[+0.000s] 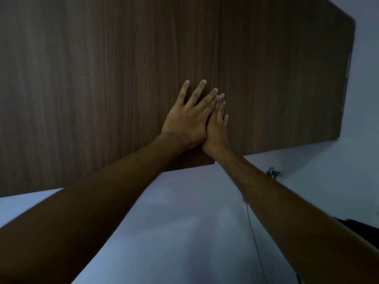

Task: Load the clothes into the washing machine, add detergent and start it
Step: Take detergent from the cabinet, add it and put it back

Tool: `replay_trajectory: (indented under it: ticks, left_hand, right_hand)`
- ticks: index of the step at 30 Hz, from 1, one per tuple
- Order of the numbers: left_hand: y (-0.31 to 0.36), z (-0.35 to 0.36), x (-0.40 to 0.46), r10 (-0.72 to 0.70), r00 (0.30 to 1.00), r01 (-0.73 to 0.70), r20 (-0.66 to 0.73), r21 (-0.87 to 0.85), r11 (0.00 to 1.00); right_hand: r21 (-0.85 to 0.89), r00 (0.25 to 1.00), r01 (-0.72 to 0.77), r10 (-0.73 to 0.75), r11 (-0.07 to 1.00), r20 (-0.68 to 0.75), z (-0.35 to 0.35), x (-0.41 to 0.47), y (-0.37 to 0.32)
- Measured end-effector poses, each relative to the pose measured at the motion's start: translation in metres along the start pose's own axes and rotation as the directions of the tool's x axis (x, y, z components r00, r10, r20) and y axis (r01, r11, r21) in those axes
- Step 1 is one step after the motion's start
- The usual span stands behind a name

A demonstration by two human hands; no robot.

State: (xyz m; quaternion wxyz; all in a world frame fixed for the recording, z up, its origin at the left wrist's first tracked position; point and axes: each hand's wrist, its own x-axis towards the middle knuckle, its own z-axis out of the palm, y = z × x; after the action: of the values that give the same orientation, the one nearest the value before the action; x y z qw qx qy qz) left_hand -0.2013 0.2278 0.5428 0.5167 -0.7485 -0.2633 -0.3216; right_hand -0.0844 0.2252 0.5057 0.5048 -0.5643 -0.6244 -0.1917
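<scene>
Across the upper two thirds of the frame spreads a dark brown wood-grain cabinet (102, 78), its two door panels meeting at a thin vertical seam that runs down just right of centre. Its lower edge slants from the left side of the frame up toward the right, with a small step near the middle. Below and to the right of it lies a pale bluish-white wall (184, 222), dimly lit.

Two bare forearms rise from the lower corners of the frame and converge at the centre. From the lower left comes the left arm, broad and in shadow; from the lower right comes the right arm, with a dark edge of cloth showing at the right border.

At the centre, the left hand (187, 121) lies flat against the left door panel, fingers straight and fanned out, grasping nothing. Just beside it and touching along its inner edge, the right hand (217, 128) is also pressed flat, fingers straight and held together, right at the seam; it too holds nothing.

A thin cord (254, 238) hangs down the wall in the lower right, close to the right forearm. Higher up, right of centre, a small dark green object (273, 173) sits against the wall; its nature cannot be told.

No washing machine, clothes or detergent appears anywhere in this view.
</scene>
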Motion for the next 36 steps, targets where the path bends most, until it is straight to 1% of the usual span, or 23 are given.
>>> replay_trajectory:
  ticks: [4, 8, 10, 12, 15, 18, 20, 22, 26, 27, 32, 36]
  left_hand:
    - [-0.001, 0.000, 0.000, -0.005, 1.000, 0.005, 0.000, -0.004, 1.000]
    - [0.004, -0.001, -0.003, 0.007, 1.000, -0.006, 0.027, -0.024, 1.000]
    - [0.008, -0.002, -0.006, -0.001, 1.000, 0.003, 0.023, -0.063, 0.998]
    - [0.014, -0.003, -0.010, -0.032, 0.999, 0.031, -0.003, -0.145, 0.989]
    - [0.023, -0.005, -0.011, -0.090, 0.995, 0.076, -0.032, -0.303, 0.950]
    - [0.031, -0.009, -0.008, -0.138, 0.990, 0.111, -0.037, -0.409, 0.906]
    - [0.036, -0.010, -0.006, -0.141, 0.989, 0.104, -0.048, -0.459, 0.882]
    - [0.045, -0.012, -0.003, -0.143, 0.987, 0.090, -0.069, -0.497, 0.863]
    - [0.065, -0.010, 0.005, -0.175, 0.982, 0.106, -0.067, -0.569, 0.815]
    - [0.070, -0.009, 0.006, -0.175, 0.982, 0.105, -0.067, -0.578, 0.809]
    - [0.106, -0.002, 0.010, -0.172, 0.982, 0.080, -0.082, -0.642, 0.763]
    - [0.147, 0.001, 0.009, -0.144, 0.989, 0.068, -0.043, -0.723, 0.688]
  right_hand:
    - [0.002, 1.000, 0.002, -0.002, 1.000, 0.011, -0.001, 0.000, -0.001]
    - [-0.020, 0.999, -0.025, 0.026, 0.999, 0.026, -0.002, -0.007, 0.000]
    - [-0.033, 0.998, -0.042, 0.043, 0.999, 0.050, -0.003, -0.014, 0.001]
    - [-0.034, 0.998, -0.043, 0.044, 0.999, 0.048, -0.007, -0.021, 0.004]
    - [0.007, 0.999, -0.001, 0.002, 1.000, -0.050, -0.027, -0.030, 0.010]
    - [-0.077, 0.981, 0.103, -0.114, 0.992, -0.156, -0.049, -0.041, 0.013]
    - [-0.106, 0.975, 0.142, -0.158, 0.984, -0.159, -0.058, -0.046, 0.015]
    - [-0.132, 0.977, 0.143, -0.161, 0.981, -0.140, -0.064, -0.049, 0.017]
    - [-0.211, 0.959, 0.178, -0.217, 0.961, -0.180, -0.074, -0.058, 0.029]
    - [-0.234, 0.961, 0.165, -0.210, 0.958, -0.181, -0.077, -0.060, 0.032]
    - [-0.307, 0.992, 0.012, -0.050, 0.952, -0.117, -0.105, -0.080, 0.063]
    - [-0.394, 0.993, -0.087, 0.049, 0.915, -0.106, -0.135, -0.105, 0.092]
